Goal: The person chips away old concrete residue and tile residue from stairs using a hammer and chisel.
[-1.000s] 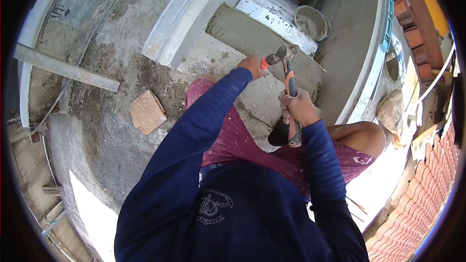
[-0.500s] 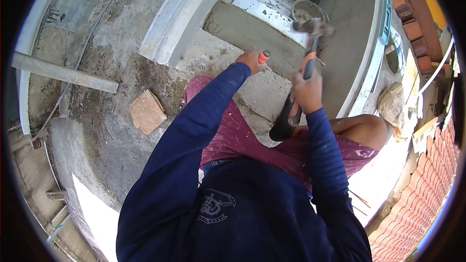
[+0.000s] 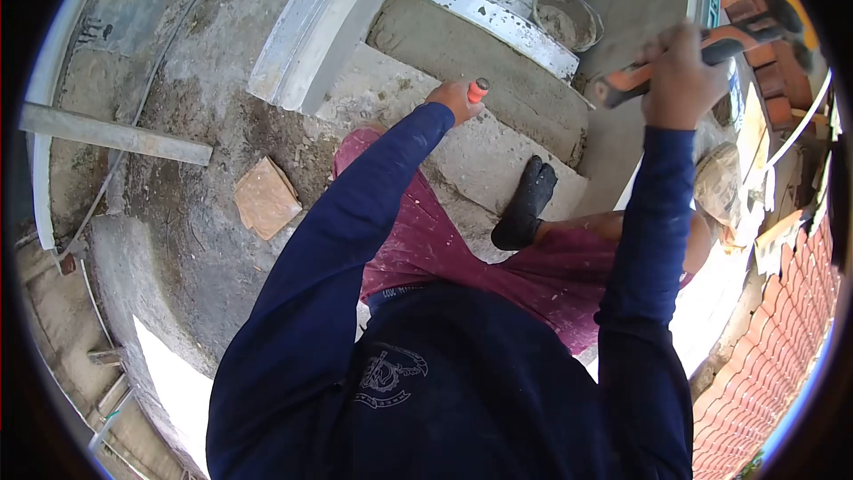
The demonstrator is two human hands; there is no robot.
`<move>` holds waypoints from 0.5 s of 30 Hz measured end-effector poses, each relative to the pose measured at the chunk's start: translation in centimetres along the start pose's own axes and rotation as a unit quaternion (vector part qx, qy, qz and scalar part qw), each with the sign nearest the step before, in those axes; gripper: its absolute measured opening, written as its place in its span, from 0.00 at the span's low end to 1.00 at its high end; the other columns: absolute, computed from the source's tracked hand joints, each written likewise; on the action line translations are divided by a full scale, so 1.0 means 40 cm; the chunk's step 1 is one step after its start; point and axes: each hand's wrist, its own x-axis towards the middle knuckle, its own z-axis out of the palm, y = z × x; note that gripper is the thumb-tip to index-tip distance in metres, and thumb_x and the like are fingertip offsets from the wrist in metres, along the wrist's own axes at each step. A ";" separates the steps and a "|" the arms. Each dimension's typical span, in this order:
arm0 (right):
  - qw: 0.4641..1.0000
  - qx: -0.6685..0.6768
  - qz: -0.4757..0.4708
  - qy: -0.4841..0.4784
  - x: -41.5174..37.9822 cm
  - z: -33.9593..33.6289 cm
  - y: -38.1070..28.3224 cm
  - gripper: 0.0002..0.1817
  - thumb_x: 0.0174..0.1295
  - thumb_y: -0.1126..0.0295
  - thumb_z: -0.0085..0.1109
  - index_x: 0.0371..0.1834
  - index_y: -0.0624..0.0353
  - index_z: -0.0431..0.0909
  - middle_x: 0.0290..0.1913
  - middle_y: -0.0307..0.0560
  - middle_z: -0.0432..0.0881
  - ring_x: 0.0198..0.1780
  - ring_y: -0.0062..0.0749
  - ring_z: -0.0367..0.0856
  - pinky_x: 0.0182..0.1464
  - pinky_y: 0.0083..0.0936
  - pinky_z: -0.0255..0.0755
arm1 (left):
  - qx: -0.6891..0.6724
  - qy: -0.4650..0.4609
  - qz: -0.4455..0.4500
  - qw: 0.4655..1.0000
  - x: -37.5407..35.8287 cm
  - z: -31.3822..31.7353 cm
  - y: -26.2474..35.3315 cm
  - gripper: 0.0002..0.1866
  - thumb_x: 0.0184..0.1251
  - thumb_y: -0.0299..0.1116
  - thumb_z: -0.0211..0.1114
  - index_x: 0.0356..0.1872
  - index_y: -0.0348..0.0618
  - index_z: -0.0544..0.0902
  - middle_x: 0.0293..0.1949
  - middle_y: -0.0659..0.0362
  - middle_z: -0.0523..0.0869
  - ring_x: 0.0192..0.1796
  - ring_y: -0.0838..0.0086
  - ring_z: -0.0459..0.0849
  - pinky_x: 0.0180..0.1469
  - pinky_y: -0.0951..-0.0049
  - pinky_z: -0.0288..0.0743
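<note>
Head view: left hand (image 3: 451, 98) grips the chisel (image 3: 478, 88) on the concrete step (image 3: 498, 160), right hand (image 3: 680, 80) clutches the raised hammer (image 3: 711, 44); I should strike squarely on the chisel's top

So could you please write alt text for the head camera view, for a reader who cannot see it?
Seen from above, a person's left hand holds an orange-capped chisel on a concrete step, while the right hand lifts a hammer high. A mortar bucket stands beyond.

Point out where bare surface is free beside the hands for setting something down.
Free: concrete step between left hand and black sock; mortar bed beyond the chisel. Crowded: right hand with hammer near bucket, bricks.
</note>
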 end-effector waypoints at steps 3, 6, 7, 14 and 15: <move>0.803 -0.313 0.327 -0.389 -0.269 -0.047 0.236 0.15 0.56 0.72 0.57 0.46 0.70 0.78 0.25 0.51 0.81 0.24 0.37 0.81 0.31 0.34 0.75 | 0.015 -0.004 -0.005 1.000 0.000 0.017 0.014 0.21 0.53 0.47 0.72 0.42 0.43 0.83 0.41 0.46 0.87 0.47 0.50 0.85 0.51 0.56 0.78; 0.843 -0.275 0.279 -0.368 -0.227 -0.099 0.192 0.12 0.58 0.71 0.58 0.42 0.68 0.78 0.23 0.47 0.79 0.23 0.32 0.79 0.26 0.31 0.72 | 0.021 -0.001 -0.014 1.000 -0.016 0.022 0.010 0.21 0.53 0.47 0.72 0.42 0.43 0.84 0.41 0.46 0.87 0.47 0.50 0.85 0.51 0.57 0.78; 0.866 -0.243 0.268 -0.345 -0.195 -0.109 0.155 0.12 0.60 0.71 0.58 0.43 0.67 0.77 0.23 0.44 0.78 0.21 0.28 0.76 0.24 0.28 0.71 | 0.015 -0.005 -0.010 1.000 0.004 0.028 -0.004 0.22 0.53 0.47 0.72 0.42 0.43 0.84 0.41 0.46 0.87 0.47 0.50 0.85 0.51 0.57 0.78; 0.995 0.006 -0.016 -0.099 0.079 -0.065 -0.126 0.06 0.67 0.72 0.54 0.35 0.62 0.70 0.23 0.37 0.70 0.21 0.20 0.71 0.23 0.20 0.71 | 0.011 -0.012 -0.010 1.000 0.018 0.005 0.001 0.22 0.52 0.47 0.73 0.42 0.41 0.84 0.42 0.46 0.87 0.47 0.50 0.85 0.51 0.57 0.79; 0.994 0.033 -0.020 -0.104 0.076 -0.056 -0.078 0.06 0.66 0.73 0.54 0.33 0.61 0.70 0.23 0.37 0.71 0.23 0.21 0.72 0.25 0.22 0.72 | 0.008 -0.013 -0.010 1.000 0.010 0.013 -0.002 0.22 0.52 0.47 0.72 0.42 0.41 0.83 0.42 0.45 0.87 0.47 0.50 0.85 0.51 0.57 0.78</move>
